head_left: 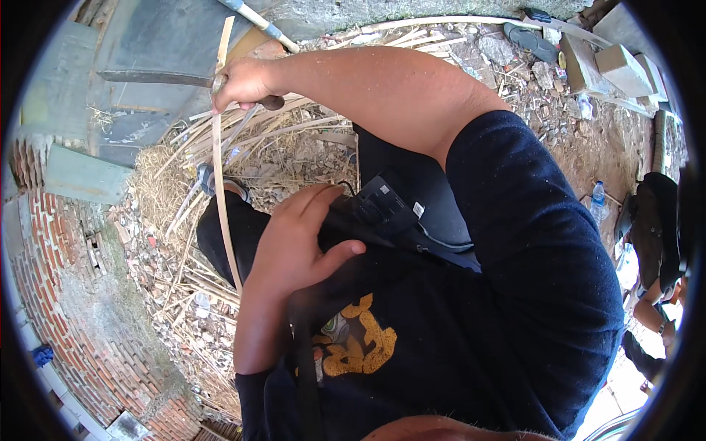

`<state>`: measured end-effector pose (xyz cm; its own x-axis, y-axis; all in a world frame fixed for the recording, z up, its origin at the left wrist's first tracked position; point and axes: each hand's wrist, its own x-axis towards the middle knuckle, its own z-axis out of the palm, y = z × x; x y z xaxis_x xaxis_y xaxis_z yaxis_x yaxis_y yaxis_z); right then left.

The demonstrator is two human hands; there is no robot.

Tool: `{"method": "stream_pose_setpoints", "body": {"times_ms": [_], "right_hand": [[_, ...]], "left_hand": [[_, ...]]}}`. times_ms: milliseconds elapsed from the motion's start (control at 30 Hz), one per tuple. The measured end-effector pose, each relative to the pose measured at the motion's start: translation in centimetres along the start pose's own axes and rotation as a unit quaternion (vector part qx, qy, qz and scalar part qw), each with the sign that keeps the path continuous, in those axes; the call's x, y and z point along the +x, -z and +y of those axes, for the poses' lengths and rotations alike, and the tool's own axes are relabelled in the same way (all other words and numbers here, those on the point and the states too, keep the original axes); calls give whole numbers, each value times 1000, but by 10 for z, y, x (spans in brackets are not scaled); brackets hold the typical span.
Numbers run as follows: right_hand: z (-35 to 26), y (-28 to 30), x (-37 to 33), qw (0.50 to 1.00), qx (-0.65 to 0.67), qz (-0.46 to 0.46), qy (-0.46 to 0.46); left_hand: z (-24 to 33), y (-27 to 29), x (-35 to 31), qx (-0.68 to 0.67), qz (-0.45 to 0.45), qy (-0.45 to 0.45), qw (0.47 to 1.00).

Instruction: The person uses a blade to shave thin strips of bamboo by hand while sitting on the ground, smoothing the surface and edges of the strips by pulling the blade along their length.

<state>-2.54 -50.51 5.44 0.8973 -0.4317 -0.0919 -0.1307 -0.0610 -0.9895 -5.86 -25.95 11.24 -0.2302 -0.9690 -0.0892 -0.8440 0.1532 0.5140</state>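
My right hand [244,82] reaches across at the top left, its fingers closed round the dark wooden handle of a knife [158,77]. The long blade points left. A long, thin, pale bamboo strip [219,169] runs upright past the fingers of that hand, against the knife; whether the fingers also pinch it I cannot tell. Its lower end goes out of sight beside my left forearm. My left hand [294,231] lies over my lap with fingers stretched and thumb apart, holding nothing.
Split strips [294,125] and a heap of shavings [158,180] cover the ground by my feet. A brick wall [81,294] runs along the left. Pale blocks [625,70], a sandal [531,42] and a plastic bottle [598,195] are at the right, near another person [654,235].
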Motion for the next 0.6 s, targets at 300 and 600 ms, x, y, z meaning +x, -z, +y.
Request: {"method": "stream_pose_setpoints", "body": {"times_ms": [300, 600], "right_hand": [[8, -3, 7, 1000, -10, 20, -4], [4, -10, 9, 999, 34, -1, 10]], "left_hand": [[-6, -19, -2, -3, 20, -22, 1000], [-2, -19, -10, -63, 33, -32, 997]]}}
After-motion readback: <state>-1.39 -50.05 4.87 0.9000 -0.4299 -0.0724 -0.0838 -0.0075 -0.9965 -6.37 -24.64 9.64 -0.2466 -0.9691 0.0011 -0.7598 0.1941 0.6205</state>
